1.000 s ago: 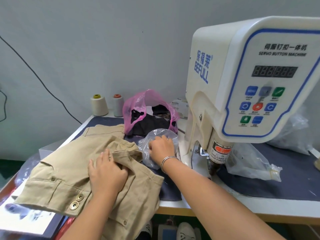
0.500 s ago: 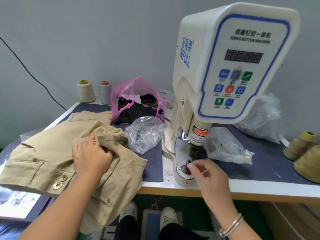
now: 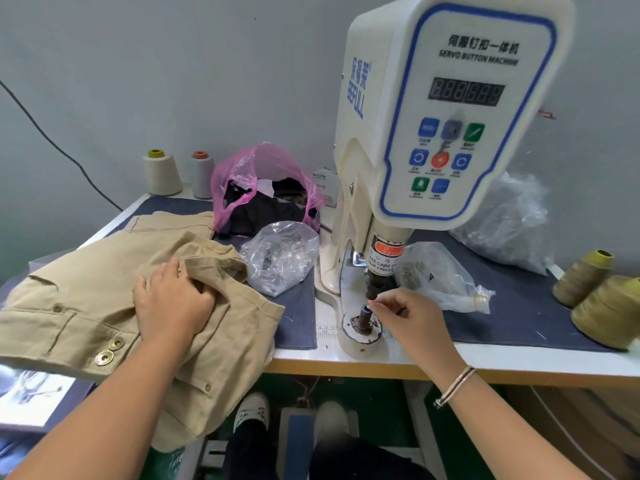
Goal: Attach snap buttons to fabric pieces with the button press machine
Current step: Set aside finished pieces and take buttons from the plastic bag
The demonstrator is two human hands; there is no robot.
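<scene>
At the near edge of the table, under the head of the button press machine (image 3: 446, 109), the lower die (image 3: 364, 315) stood on its round base, and the right hand (image 3: 412, 323) had come to it from the clear bag of snaps (image 3: 280, 256), where it had been a second before. Its fingertips (image 3: 375, 304) were pinched together just above the die, likely seating a snap part there, so loading appeared under way and pressing had not begun. The left hand (image 3: 171, 306) had stayed on the khaki garment (image 3: 104, 289), left of the machine, fingers curled into a fold. Two brass snaps (image 3: 110, 350) already sat on its near flap. Whether a snap lay between the pinched fingertips could not be made out. The upper punch was partly hidden by the machine's body. A foot pedal (image 3: 298, 441) showed below the table.
</scene>
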